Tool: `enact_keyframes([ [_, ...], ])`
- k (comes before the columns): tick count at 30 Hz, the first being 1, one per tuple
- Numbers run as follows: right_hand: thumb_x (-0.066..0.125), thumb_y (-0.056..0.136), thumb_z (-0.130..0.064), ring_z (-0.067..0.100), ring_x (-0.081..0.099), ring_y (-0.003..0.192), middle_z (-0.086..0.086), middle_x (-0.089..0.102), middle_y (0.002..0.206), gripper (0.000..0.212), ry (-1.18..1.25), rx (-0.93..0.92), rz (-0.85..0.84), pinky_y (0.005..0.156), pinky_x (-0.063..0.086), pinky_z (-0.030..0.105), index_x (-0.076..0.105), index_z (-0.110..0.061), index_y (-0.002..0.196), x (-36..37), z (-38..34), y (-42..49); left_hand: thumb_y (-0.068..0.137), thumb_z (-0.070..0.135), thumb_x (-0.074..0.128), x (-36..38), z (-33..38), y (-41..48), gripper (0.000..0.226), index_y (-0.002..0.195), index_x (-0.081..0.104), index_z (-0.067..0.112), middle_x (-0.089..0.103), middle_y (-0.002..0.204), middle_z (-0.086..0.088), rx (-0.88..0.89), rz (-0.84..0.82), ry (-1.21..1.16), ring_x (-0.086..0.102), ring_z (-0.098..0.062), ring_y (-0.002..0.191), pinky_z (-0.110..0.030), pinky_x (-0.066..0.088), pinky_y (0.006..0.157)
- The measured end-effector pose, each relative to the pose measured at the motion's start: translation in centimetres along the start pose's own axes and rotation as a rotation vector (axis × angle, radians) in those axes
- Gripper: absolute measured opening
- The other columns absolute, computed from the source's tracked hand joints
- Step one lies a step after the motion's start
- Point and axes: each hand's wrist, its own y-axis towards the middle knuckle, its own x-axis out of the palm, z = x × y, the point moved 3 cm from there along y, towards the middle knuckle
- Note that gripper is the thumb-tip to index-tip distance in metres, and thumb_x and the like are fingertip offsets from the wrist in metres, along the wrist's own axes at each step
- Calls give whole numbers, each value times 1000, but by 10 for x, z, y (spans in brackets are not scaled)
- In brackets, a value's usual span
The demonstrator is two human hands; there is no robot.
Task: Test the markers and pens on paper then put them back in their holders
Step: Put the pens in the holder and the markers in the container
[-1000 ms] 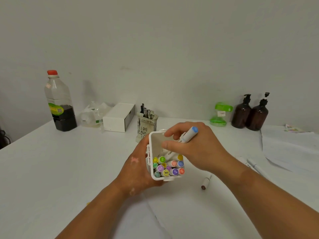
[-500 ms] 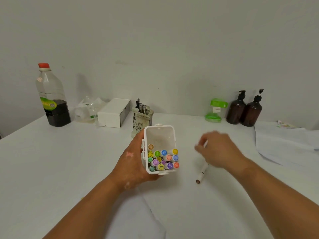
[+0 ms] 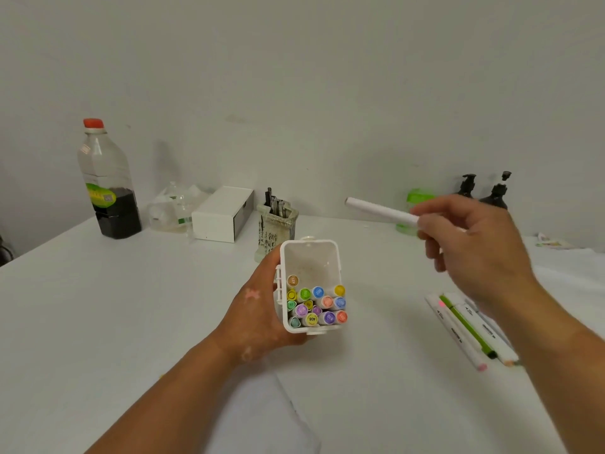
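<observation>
White table [image 3: 131, 306], head view: my left grip [image 3: 258, 316] clasps the marker holder [image 3: 311, 257], mouth facing me, right grip [image 3: 474, 250] pinches a white marker [image 3: 379, 211] raised to its right; I'd steer it end-first into the holder's empty rear half.

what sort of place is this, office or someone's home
Most likely a plain workroom or makeshift desk, not a tidy office: a white table against a bare wall, a pen cup at the back, and household items nearby, a bottle of dark liquid and brown pump bottles.
</observation>
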Motion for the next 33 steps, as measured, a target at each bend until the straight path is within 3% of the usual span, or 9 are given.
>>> enact_keyframes([
  [3,64,75,-32,4,48,47,-9,65,59,11,47,-224,-48,46,39,17,75,-30,78,-6,-51,-15,56,40,95,0,0,1,106,140,30,47,54,131,30,10,3,12,55,4,122,-9,48,92],
  [6,70,73,-36,2,53,49,-18,60,54,8,-245,-330,-144,48,37,10,67,-29,70,16,-65,-28,55,40,96,0,3,1,107,138,29,53,54,129,32,30,17,25,56,5,119,-5,46,88],
  [13,41,98,-62,14,58,86,-8,62,97,37,-702,-391,-407,74,48,34,62,-33,105,83,-32,-48,51,54,91,2,5,0,103,132,28,67,57,124,31,37,43,33,61,0,115,-9,51,84],
  [16,31,93,-69,7,52,80,-14,53,87,48,-521,-366,-447,72,43,30,62,-35,107,79,-27,-52,52,54,92,1,5,-1,104,135,30,61,57,124,30,42,25,45,61,0,115,-10,51,85],
  [19,49,92,-51,5,56,69,-14,59,70,26,-286,-337,-198,66,40,14,67,-32,92,43,-5,-40,53,48,94,1,2,-2,104,138,33,49,56,127,30,42,12,36,58,3,118,-6,48,87],
  [22,56,96,-31,2,61,75,-14,71,86,13,-517,-71,-49,67,39,11,68,-34,94,-9,60,-11,50,44,93,2,2,-1,105,135,34,48,55,124,38,41,9,23,57,9,116,-2,46,83],
  [25,49,102,-35,24,62,97,7,69,117,26,-841,380,-176,76,43,29,63,-16,113,-56,144,3,50,42,96,6,4,0,107,133,31,53,53,122,44,52,7,24,55,15,113,1,44,81],
  [30,43,80,-84,14,68,63,-1,70,66,72,-951,660,-373,51,46,25,64,-16,80,-62,190,-15,48,45,88,16,5,2,103,134,31,48,54,120,43,35,-14,-3,51,22,112,4,40,81],
  [33,48,59,-95,11,68,51,1,72,72,79,-873,648,-364,47,50,24,65,-20,79,-46,183,-16,49,38,90,17,0,2,103,134,33,45,54,125,29,23,-21,-5,52,21,113,4,41,82],
])
